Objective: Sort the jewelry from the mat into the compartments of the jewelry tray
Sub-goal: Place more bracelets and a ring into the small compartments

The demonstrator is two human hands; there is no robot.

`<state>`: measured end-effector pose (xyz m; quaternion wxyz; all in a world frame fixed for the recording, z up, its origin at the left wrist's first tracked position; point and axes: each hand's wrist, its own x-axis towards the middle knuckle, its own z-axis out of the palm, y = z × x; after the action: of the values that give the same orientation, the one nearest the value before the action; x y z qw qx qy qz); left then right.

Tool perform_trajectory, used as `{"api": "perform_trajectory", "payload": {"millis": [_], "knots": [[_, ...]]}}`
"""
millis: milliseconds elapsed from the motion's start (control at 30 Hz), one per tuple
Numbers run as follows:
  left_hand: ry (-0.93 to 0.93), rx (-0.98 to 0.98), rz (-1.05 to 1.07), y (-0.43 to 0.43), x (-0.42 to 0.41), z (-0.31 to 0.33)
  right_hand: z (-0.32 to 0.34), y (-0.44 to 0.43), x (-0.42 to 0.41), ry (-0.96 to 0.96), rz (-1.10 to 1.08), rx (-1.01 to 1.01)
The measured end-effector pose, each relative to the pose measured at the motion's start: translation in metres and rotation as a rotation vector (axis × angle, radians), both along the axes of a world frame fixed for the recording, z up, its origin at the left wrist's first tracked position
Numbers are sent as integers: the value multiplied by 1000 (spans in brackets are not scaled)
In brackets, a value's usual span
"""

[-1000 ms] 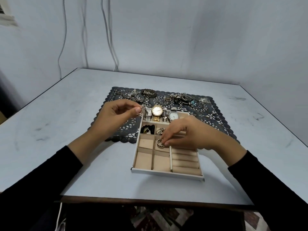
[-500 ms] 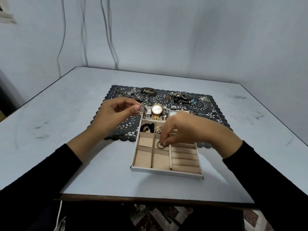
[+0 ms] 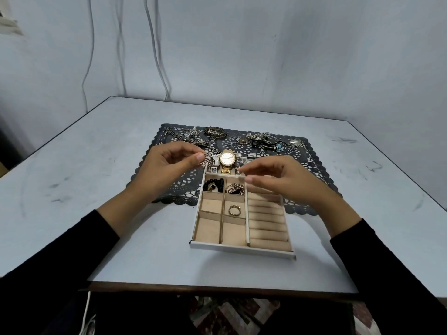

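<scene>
The white jewelry tray [image 3: 242,249] with beige compartments lies partly on the black lace mat [image 3: 312,165]. My left hand [image 3: 167,168] pinches a silver fan-shaped earring [image 3: 208,160] above the tray's far left corner. My right hand [image 3: 278,180] hovers over the tray's ring rolls, fingers relaxed, holding nothing. A gold ring [image 3: 234,210] lies in a middle compartment. A black bead bracelet [image 3: 214,185] and a gold chain bracelet [image 3: 235,188] fill the two compartments behind it. A gold watch [image 3: 227,160] and silver watches sit in the far row.
Several loose pieces lie along the mat's far edge: a dark oval brooch [image 3: 215,132], chains [image 3: 183,136], a tangle with blue beads [image 3: 268,141] and a matching fan earring [image 3: 295,142]. The grey table's [image 3: 96,189] near edge is close below the tray.
My right hand let go of the gold ring into the middle compartment and lifted up and away toward the far right. My left hand kept holding the fan earring.
</scene>
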<state>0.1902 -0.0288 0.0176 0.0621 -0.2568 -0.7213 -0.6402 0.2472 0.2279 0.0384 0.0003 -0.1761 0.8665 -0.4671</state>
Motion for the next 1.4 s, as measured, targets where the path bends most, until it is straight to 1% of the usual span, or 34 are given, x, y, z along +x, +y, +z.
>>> {"api": "perform_trajectory", "payload": {"millis": [100,200,300,467,633,900,1200,1400], "knots": [[-2,-13,2,0,1,0,-10,6,0,-7,-121,-174],[-10,-24,-2,0,1,0,-17,10,0,89,-285,-204],[-32,-27,-15,1,2,0,-26,18,-1,244,-493,-60],[-54,-35,-41,4,5,1,-43,28,-2,335,-626,197],[-95,-48,-62,5,6,-2,-53,37,0,317,-628,413],[-110,-123,-113,4,6,0,-60,36,-1,262,-575,538],[-80,-247,-197,1,8,5,-62,36,-3,275,-584,550],[-26,-360,-318,0,9,9,-62,37,-2,293,-586,525]]}}
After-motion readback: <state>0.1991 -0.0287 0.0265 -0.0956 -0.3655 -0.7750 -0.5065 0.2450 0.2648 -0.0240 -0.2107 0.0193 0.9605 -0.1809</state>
